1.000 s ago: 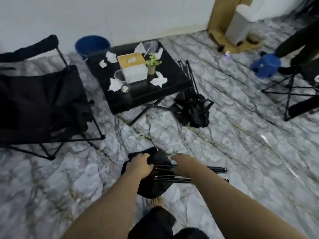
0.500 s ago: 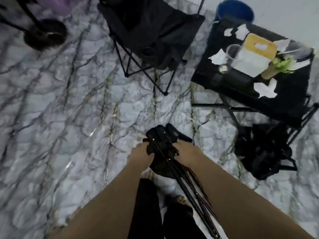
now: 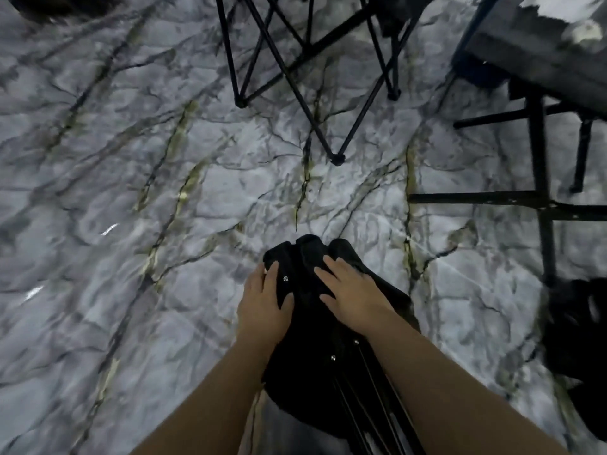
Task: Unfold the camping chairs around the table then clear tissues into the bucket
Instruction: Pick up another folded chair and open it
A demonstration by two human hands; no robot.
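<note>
A folded black camping chair [image 3: 308, 257], a bundle of fabric and thin rods, stands upright on the marble floor right in front of me. My left hand [image 3: 264, 302] grips its left side and my right hand [image 3: 351, 290] lies flat on its right side, fingers spread over the fabric. An unfolded black chair [image 3: 295, 70] shows only its crossed legs at the top centre. The black table [image 3: 538, 60] fills the top right corner, with a white tissue [image 3: 558, 8] on its top. The bucket is out of view.
The table's black leg frame [image 3: 542, 198] crosses the floor at the right. Another black folded bundle [image 3: 581, 330] lies at the right edge. A dark round object [image 3: 49, 4] sits at the top left corner. Bare marble floor [image 3: 131, 224] spreads to the left.
The view has tipped down and closer to the floor. The folded chair has swung from lying sideways to upright, and my hands have shifted onto its fabric top.
</note>
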